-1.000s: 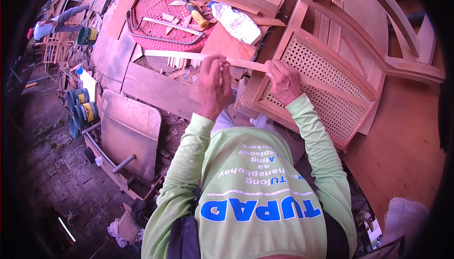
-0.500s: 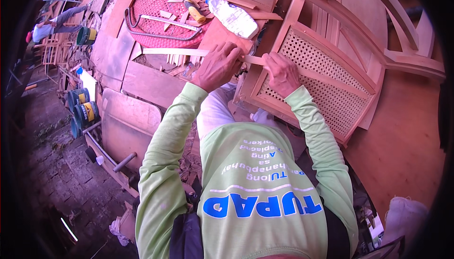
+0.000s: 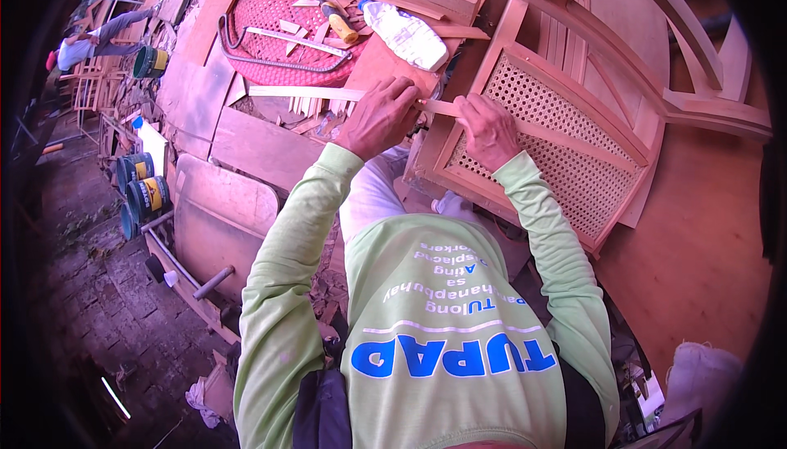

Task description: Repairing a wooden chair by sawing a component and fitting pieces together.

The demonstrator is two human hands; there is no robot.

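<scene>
A long thin wooden strip (image 3: 307, 92) runs sideways between my hands. My left hand (image 3: 379, 118) is closed on it, palm down. That hand covers part of the strip, so I cannot tell whether it is one unbroken piece; something small at the fingertips is too small to name. Close by on the right, my right hand (image 3: 487, 128) pinches the strip, and a slat (image 3: 574, 145) reaches on past it across a woven cane panel (image 3: 548, 97). The panel sits in a wooden frame (image 3: 605, 240), just under and beside my right hand.
A red woven seat (image 3: 262, 19) bears a bent metal bar (image 3: 283, 59), wood offcuts and a yellow-handled tool (image 3: 339, 24). Beside it lies a white plastic bottle (image 3: 406, 34). Curved wooden chair parts (image 3: 680, 15) stand at the right. Buckets (image 3: 147, 197) and another person (image 3: 78, 52) are at the left.
Both hands keep their grip and stay almost in place. The strip's left part sits very slightly lower.
</scene>
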